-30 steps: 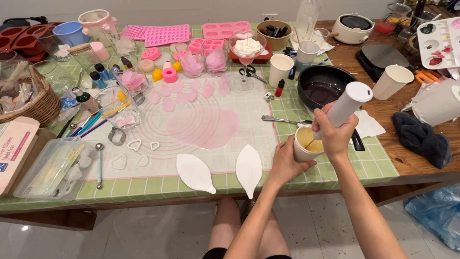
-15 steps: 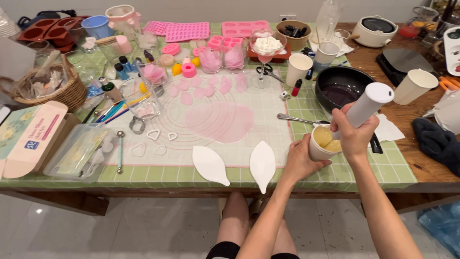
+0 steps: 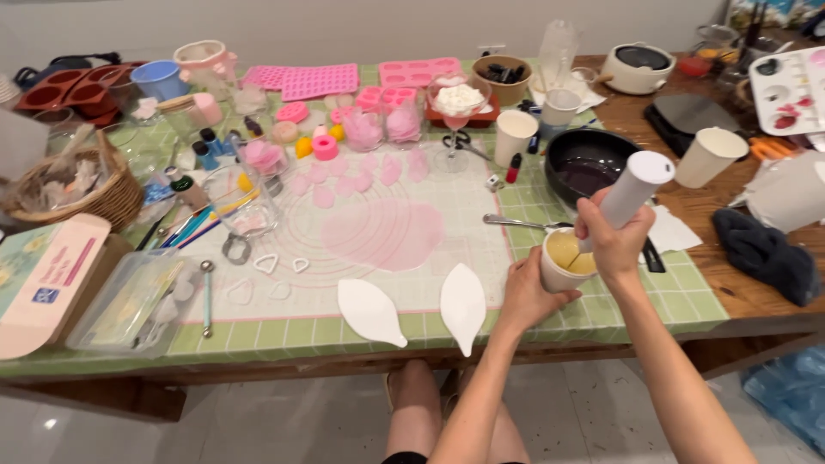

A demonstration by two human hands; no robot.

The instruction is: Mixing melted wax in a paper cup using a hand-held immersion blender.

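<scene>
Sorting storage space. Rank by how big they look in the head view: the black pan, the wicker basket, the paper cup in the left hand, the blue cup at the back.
1. wicker basket and black pan: look alike, not ranked.
2. paper cup held by the left hand.
3. blue cup, though it sits farther from the camera, so unsure.

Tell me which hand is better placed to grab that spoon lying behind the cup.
Right, probably. The right hand grips the white blender just beside the spoon, but it would have to let go first. The left hand steadies the cup from the near side.
</scene>
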